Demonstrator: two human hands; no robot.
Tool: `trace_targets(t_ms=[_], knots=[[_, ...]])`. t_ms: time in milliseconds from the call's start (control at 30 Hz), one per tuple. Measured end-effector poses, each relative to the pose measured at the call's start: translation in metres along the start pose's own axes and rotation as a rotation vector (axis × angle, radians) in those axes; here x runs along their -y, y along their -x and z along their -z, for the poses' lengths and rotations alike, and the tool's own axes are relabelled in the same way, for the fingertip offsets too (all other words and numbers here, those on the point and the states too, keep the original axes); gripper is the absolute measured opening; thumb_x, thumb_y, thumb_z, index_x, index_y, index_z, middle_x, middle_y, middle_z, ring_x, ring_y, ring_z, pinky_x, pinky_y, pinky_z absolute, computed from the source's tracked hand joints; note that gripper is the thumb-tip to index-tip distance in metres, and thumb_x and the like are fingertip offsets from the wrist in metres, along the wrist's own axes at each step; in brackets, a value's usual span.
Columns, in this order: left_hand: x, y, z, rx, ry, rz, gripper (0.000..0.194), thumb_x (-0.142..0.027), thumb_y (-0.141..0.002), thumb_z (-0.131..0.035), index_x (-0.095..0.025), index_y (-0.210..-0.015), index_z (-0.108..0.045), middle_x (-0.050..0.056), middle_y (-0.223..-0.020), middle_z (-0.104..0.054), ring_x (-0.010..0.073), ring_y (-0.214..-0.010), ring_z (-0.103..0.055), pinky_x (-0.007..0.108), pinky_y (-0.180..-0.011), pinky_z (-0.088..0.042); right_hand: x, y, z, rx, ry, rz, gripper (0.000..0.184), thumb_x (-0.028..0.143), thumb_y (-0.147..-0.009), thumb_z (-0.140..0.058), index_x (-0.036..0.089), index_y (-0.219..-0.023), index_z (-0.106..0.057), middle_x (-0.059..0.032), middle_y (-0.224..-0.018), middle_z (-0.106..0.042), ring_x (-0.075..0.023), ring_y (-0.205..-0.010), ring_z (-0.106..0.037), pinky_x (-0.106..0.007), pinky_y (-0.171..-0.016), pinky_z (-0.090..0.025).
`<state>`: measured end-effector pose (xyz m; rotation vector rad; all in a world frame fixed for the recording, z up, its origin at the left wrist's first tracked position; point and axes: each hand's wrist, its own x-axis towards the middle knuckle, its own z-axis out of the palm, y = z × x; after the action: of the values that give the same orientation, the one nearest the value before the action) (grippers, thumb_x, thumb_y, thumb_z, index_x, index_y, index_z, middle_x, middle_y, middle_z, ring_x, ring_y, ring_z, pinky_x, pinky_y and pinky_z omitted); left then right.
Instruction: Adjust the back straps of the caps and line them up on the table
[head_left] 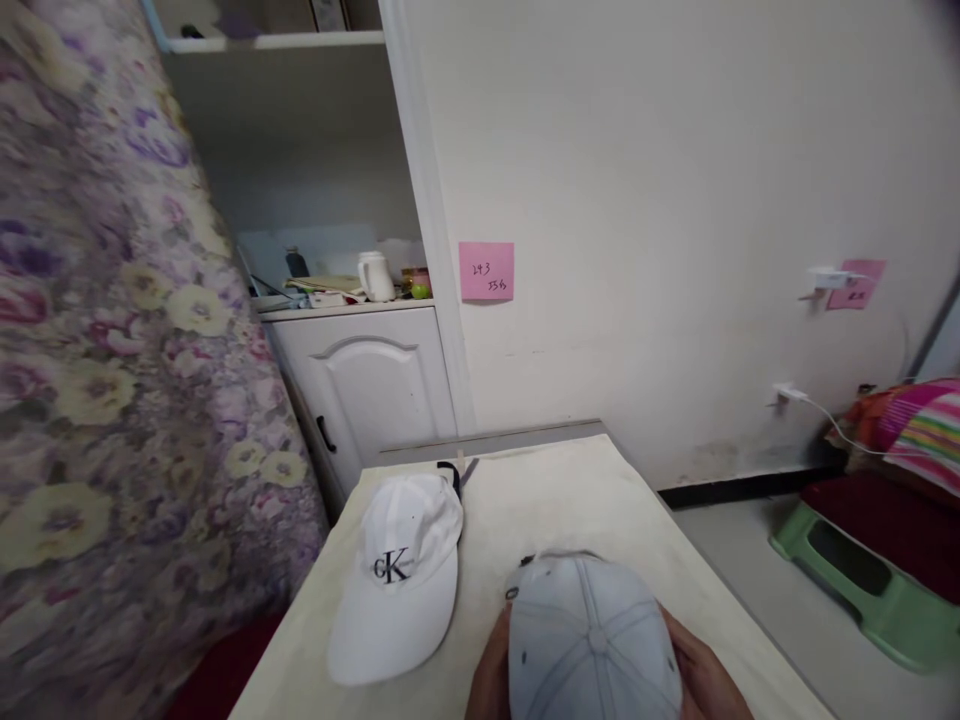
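A light blue-grey baseball cap (592, 640) is held between my two hands at the bottom of the view, crown up, its strap end toward the wall. My left hand (491, 670) grips its left side, and my right hand (703, 668) grips its right side. The cap hides most of the fingers of both hands. To the left, a white baseball cap (409, 530) with black letters on its front lies on the cloth-covered table (525, 500), its brim pointing toward me. A black strap (451, 478) shows at its back.
A floral curtain (142, 350) hangs at the left beside a white cabinet (375, 370). On its shelf stand a white jug (375, 276) and small items. Pink notes (486, 270) stick to the wall. At the right are a green stool (870, 590) and plugged-in chargers (789, 393).
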<state>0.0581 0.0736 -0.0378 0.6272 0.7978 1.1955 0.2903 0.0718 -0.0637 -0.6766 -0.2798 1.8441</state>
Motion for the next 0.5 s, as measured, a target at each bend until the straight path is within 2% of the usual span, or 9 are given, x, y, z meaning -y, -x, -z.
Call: trace_targets(t_ms=[133,233,333,400,500], knots=[[-0.029,0.003,-0.031,0.075,0.042,-0.024,0.043,-0.038,-0.078,-0.076,-0.022,-0.119,-0.073,0.009,-0.107,-0.08,0.0323,-0.11,-0.069,0.045,-0.106,-0.044,0.025,0.006,-0.023,0.057,-0.045,0.105,0.029,0.025,-0.058,-0.091,0.02,-0.085,-0.083,-0.0074,-0.089,-0.084,-0.0312,-0.103,-0.073,-0.045,-0.103,-0.05],[-0.065,0.014,-0.061,0.156,0.006,-0.09,0.041,-0.031,-0.08,-0.076,-0.023,-0.119,-0.071,0.008,-0.097,-0.08,0.0266,-0.091,-0.073,0.04,-0.095,-0.05,0.058,0.019,-0.05,0.098,0.015,0.196,0.021,0.023,-0.061,-0.09,0.019,-0.08,-0.082,-0.004,-0.075,-0.082,-0.0254,-0.084,-0.076,-0.039,-0.095,-0.054],[-0.093,0.032,-0.087,0.251,-0.106,-0.121,0.039,-0.035,-0.076,-0.079,-0.018,-0.111,-0.074,0.008,-0.087,-0.078,0.0235,-0.079,-0.071,0.033,-0.081,-0.051,0.087,0.039,-0.071,0.294,0.188,0.19,0.021,0.029,-0.071,-0.085,0.018,-0.088,-0.08,-0.0042,-0.076,-0.08,-0.0198,-0.072,-0.072,-0.032,-0.08,-0.055],[-0.099,0.044,-0.096,0.282,-0.213,-0.125,0.037,-0.039,-0.073,-0.081,-0.014,-0.1,-0.075,0.007,-0.079,-0.075,0.0211,-0.074,-0.066,0.028,-0.072,-0.048,0.096,0.049,-0.075,0.446,0.362,0.143,0.023,0.032,-0.073,-0.083,0.015,-0.088,-0.077,-0.0052,-0.077,-0.077,-0.0175,-0.067,-0.068,-0.028,-0.068,-0.051],[-0.093,0.059,-0.095,0.269,-0.345,-0.085,0.038,-0.045,-0.067,-0.084,-0.013,-0.084,-0.074,0.004,-0.072,-0.069,0.0176,-0.07,-0.059,0.024,-0.064,-0.041,0.097,0.055,-0.067,0.514,0.582,0.113,0.026,0.033,-0.068,-0.085,0.012,-0.08,-0.073,-0.0021,-0.074,-0.069,-0.0131,-0.065,-0.059,-0.022,-0.062,-0.042]])
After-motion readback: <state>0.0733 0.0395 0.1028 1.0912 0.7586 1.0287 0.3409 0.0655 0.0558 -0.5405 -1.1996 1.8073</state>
